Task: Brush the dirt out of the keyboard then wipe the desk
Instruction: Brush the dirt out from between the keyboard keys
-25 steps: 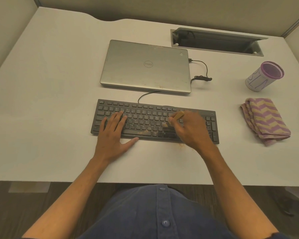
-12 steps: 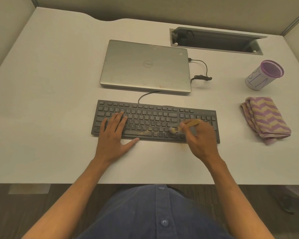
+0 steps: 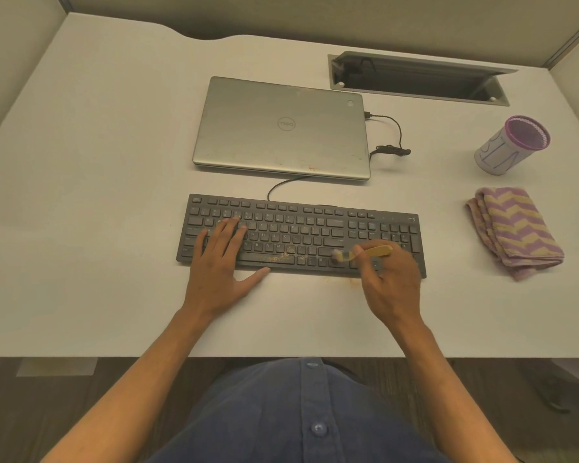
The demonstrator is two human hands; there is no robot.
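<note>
Brushing underway, wiping not begun

The right hand point(image 3: 386, 282) gripped a small tan-handled brush point(image 3: 365, 252) over the black keyboard point(image 3: 301, 235) at frame centre; the left hand point(image 3: 219, 259) lay flat on it; crumbs point(image 3: 276, 258) remained; the striped purple-and-tan cloth point(image 3: 515, 230) lay untouched at right

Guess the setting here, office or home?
Most likely an office cubicle: partition walls enclose a pale desk with a built-in cable tray. A closed laptop with a wired keyboard also suggests a workstation.
</note>
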